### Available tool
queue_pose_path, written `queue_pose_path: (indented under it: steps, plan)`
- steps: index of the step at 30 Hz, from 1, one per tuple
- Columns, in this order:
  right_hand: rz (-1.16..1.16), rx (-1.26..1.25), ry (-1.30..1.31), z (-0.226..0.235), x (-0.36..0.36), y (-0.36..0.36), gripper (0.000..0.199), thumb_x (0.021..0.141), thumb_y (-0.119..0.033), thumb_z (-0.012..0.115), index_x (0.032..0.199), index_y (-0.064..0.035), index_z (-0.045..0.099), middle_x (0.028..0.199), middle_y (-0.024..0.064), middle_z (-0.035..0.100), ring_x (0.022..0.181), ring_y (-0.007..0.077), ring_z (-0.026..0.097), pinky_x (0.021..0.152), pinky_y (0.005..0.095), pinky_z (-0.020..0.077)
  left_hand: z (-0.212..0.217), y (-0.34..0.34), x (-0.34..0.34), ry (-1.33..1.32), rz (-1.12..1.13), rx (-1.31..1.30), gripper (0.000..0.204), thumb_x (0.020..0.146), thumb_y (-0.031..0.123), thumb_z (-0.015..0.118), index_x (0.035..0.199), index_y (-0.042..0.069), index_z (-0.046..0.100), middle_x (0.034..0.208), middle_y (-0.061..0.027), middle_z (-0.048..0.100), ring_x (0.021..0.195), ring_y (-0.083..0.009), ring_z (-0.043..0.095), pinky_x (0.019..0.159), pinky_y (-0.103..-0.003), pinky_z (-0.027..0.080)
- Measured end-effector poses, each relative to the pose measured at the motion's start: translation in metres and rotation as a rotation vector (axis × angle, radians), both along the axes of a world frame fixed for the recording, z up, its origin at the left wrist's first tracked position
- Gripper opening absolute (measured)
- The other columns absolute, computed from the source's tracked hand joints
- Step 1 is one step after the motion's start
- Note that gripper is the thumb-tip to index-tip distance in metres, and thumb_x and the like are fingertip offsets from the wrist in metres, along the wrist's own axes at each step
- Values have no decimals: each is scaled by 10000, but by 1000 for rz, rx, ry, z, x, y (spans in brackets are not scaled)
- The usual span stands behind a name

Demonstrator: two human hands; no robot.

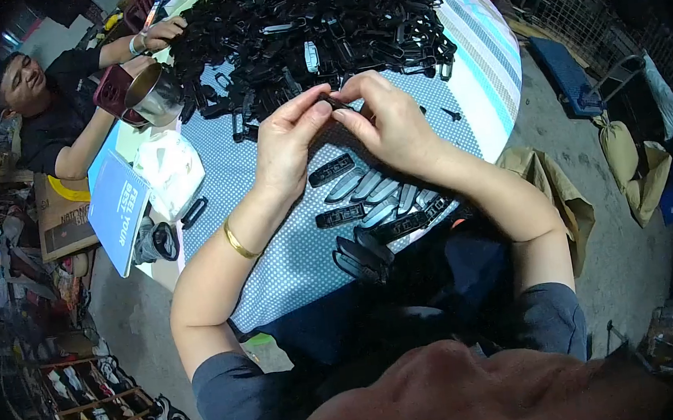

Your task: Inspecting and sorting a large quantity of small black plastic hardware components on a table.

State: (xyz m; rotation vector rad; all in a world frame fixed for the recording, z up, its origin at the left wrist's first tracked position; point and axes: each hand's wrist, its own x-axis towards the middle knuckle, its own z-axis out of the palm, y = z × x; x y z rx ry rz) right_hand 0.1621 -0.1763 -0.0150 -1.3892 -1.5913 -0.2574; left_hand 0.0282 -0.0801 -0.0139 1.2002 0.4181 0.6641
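Observation:
Over the table's near half, my left hand (289, 142) and my right hand (393, 127) meet at the fingertips. Thumbs and fingers of both pinch a small black piece (332, 102), mostly hidden, so its exact kind cannot be made out. Just below them lie several grey, leaf-shaped pieces (383, 191) in loose rows. Among these are black elongated frames with slots, one black frame (332, 170) nearest my left wrist. Dark oval pieces (363, 256) are bunched near the table edge. Beyond my hands rises a large heap of black plastic parts (295, 36).
A blue notebook (119, 211), a white plastic bag (171, 173) and a metal mug (154, 95) stand at the left. Across there, a person (60, 115) reaches one hand to the heap and holds a dark red phone (113, 92). A blue flatbed cart (565, 74) stands on the floor at right.

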Motion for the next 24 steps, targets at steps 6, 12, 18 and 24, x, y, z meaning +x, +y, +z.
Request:
queue_pose_path:
  steps: [6, 12, 18, 24]
  plan:
    - [214, -519, 444, 7, 8, -5, 357, 798, -256, 682, 1006, 27, 617, 785, 60, 631, 672, 107, 559, 533, 258, 436, 5, 9, -5, -39, -109, 61, 257, 859, 52, 573, 1107, -12, 595, 1019, -82, 636, 881, -122, 593, 804, -237, 473]
    - [105, -264, 155, 11, -1, -7, 287, 777, -212, 687, 932, 27, 649, 686, 121, 635, 604, 145, 584, 562, 283, 454, 11, 12, -12, -8, -163, 178, 260, 866, 82, 573, 1101, -29, 584, 1045, -116, 624, 938, -172, 596, 870, -281, 461]
    - [6, -418, -261, 22, 51, 9, 294, 809, -201, 610, 1074, -76, 630, 987, 137, 638, 906, 250, 610, 781, 341, 487, 21, 19, -7, 390, -63, 673, 303, 822, 114, 639, 1104, 14, 590, 851, -5, 623, 769, -47, 553, 666, -193, 463]
    - [-78, -389, -505, -2, 44, 22, 377, 701, -16, 612, 1076, 14, 586, 983, 137, 598, 920, 294, 564, 806, 387, 457, 16, 10, -7, 578, -463, 608, 176, 823, 139, 637, 932, 2, 639, 731, 1, 608, 618, -47, 532, 562, -181, 440]
